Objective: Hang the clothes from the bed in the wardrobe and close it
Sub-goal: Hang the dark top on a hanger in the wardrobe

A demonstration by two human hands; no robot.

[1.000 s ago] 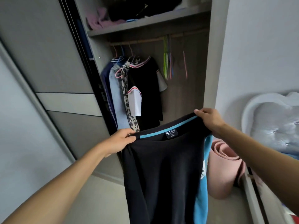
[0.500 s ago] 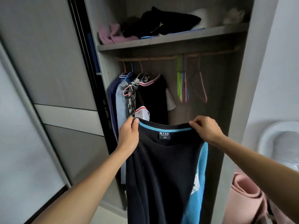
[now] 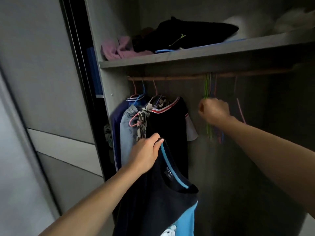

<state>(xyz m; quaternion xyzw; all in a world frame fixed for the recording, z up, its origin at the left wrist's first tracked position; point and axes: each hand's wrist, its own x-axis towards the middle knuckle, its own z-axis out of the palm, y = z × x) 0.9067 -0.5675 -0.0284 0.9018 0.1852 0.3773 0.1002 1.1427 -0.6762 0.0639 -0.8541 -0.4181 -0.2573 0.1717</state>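
Note:
My left hand [image 3: 146,155] grips the collar of a black T-shirt with a blue trim and blue front [image 3: 153,201]; the shirt hangs down from that one hand in front of the open wardrobe. My right hand [image 3: 214,110] is up inside the wardrobe, its fingers curled round a bunch of empty green hangers [image 3: 208,86] that hang from the wooden rod [image 3: 170,77]. The hand is slightly blurred.
Several garments on hangers [image 3: 167,126] fill the left end of the rod. A lone pink hanger [image 3: 240,109] hangs right of my right hand. The shelf [image 3: 187,57] above holds folded dark and pink clothes. The grey sliding door [image 3: 42,82] stands at the left.
My right hand let go of the T-shirt's collar and rose to the green hangers. The shirt now hangs from my left hand alone. I have moved closer to the wardrobe.

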